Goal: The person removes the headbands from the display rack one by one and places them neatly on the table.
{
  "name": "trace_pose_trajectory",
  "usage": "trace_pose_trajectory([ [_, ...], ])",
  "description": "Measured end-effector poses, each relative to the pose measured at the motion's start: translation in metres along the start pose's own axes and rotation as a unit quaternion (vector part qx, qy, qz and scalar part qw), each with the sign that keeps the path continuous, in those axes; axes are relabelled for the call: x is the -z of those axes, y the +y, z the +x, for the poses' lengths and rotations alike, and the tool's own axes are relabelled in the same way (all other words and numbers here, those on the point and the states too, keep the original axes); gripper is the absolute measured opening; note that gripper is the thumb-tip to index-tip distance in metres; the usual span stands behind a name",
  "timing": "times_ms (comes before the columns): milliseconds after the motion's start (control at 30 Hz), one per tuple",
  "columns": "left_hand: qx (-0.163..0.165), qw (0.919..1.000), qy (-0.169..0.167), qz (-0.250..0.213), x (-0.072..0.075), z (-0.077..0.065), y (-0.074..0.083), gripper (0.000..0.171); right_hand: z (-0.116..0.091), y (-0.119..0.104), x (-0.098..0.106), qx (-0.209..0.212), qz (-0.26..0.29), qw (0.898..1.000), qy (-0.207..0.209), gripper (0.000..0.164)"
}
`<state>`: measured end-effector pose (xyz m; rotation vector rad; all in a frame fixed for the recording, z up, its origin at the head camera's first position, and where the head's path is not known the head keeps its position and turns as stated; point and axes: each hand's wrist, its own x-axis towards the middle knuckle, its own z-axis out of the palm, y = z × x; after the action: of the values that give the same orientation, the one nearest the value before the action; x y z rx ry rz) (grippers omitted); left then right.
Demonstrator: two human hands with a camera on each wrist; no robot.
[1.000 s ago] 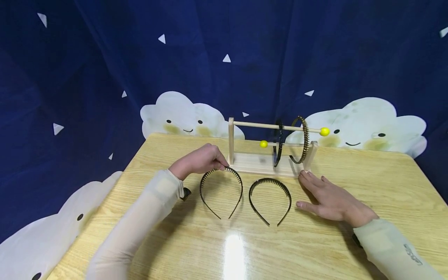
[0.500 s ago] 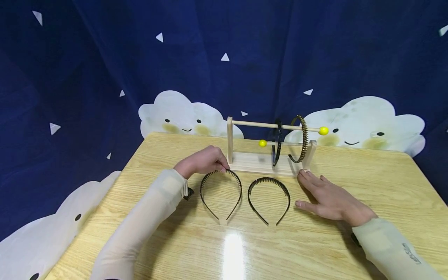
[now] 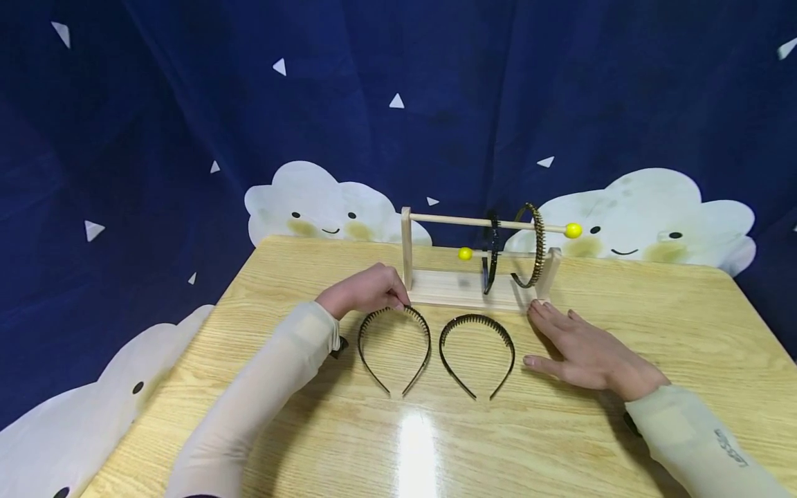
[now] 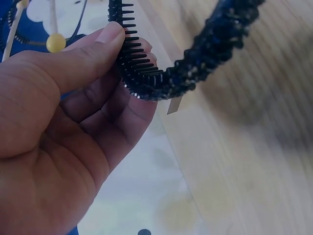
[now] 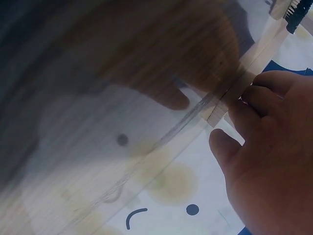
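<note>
Thumb and fingers of my left hand [image 3: 369,289] pinch the top of a black toothed headband [image 3: 428,339]. In the left wrist view, its comb teeth and dark sparkly band [image 4: 200,63] show close up. To its right a second black headband [image 3: 512,353] lies on the table, ends toward me. My right hand [image 3: 588,356] rests spread on the tabletop, fingertips at the right front corner of a wooden stand [image 3: 463,289]. On the stand's rods hang a black headband [image 3: 494,256] and a gold-brown one [image 3: 539,249].
Yellow balls cap the ends of the upper rod [image 3: 573,230] and lower rod [image 3: 465,254]. The wooden table [image 3: 336,436] meets a dark blue curtain [image 3: 349,90] with white cloud figures at its back edge.
My left hand has shifted slightly right and toward me, with the pinched headband, closer to the second one. My right hand stays in place at the stand, and the head view drifts slightly.
</note>
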<state>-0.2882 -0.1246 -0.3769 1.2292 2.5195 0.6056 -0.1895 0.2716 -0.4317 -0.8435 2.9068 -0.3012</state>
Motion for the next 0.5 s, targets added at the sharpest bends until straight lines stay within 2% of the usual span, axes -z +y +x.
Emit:
trace_pose_trajectory([
  [100, 0.001, 1.0000, -0.005, 0.001, -0.0032, 0.0017, 0.0000, 0.013, 0.0007, 0.0002, -0.0006, 0.001, -0.002, 1.000, -0.001, 0.095],
  [267, 0.021, 0.9996, -0.017, -0.005, -0.0066, 0.0036, 0.0002, 0.012, 0.0011, -0.0005, -0.0004, 0.004, -0.003, 1.000, 0.000, 0.094],
  [500, 0.019, 0.9997, -0.015, -0.005, -0.0080, 0.0048, -0.0032, 0.011, 0.0004, -0.0002, -0.0008, 0.003, -0.004, 1.000, 0.001, 0.095],
])
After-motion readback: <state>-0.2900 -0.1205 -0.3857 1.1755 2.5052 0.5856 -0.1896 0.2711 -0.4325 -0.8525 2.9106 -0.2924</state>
